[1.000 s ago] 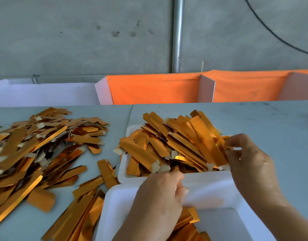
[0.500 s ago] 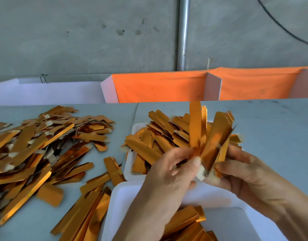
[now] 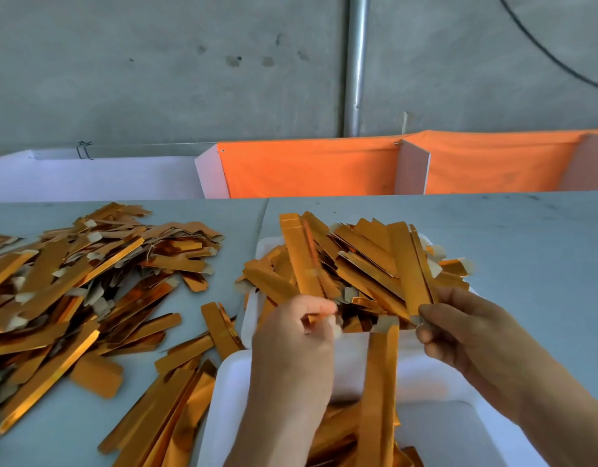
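Strips of gold card point(image 3: 358, 261) fill the far white tray point(image 3: 263, 245), and both hands hover at its near edge. The left hand point(image 3: 291, 345) pinches the lower end of one tall strip point(image 3: 299, 257), grip closed tight; the right hand point(image 3: 473, 335) pinches the foot of another strip point(image 3: 410, 264). A third strip point(image 3: 378, 372) leans into the near tray point(image 3: 230, 396). Loose strips point(image 3: 72, 281) heap on the tabletop point(image 3: 526, 247) at left.

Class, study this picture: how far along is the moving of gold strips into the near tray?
Done: some gold strips already lie in the near white tray. In hand: the left hand pinches one strip, the right hand a second strip, both above the far tray. Left: its full heap and the large loose pile on the table.
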Demonstrator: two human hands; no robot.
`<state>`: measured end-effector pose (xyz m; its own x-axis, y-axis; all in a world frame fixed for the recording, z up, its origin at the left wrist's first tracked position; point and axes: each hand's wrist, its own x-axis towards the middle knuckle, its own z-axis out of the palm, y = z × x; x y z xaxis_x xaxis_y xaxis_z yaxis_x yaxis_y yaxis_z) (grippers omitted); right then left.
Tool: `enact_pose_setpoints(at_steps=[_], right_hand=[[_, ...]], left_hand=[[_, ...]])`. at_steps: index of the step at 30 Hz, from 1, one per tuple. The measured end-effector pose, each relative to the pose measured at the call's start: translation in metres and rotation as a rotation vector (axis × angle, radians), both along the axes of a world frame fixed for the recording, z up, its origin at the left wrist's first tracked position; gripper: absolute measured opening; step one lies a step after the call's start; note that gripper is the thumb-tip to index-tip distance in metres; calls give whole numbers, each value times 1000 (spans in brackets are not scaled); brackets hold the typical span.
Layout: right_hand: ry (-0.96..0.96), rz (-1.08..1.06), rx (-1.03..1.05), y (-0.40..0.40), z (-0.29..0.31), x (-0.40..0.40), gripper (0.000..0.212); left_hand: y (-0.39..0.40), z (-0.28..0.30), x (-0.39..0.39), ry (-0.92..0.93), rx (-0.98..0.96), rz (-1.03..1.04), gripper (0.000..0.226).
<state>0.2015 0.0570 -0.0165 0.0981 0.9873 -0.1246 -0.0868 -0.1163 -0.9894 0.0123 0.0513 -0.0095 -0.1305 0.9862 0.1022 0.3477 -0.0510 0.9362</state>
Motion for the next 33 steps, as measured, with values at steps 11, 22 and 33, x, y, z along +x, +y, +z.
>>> enact_pose_setpoints(at_steps=[11, 22, 33], right_hand=[[100, 343, 118, -10, 14, -14, 11], [-119, 237, 256, -12, 17, -12, 27], [-25, 219, 312, -10, 11, -12, 40]], left_hand=[[-8, 12, 7, -246, 25, -269, 25], [-14, 13, 4, -69, -90, -314, 45], [-12, 5, 13, 329, 340, -343, 63]])
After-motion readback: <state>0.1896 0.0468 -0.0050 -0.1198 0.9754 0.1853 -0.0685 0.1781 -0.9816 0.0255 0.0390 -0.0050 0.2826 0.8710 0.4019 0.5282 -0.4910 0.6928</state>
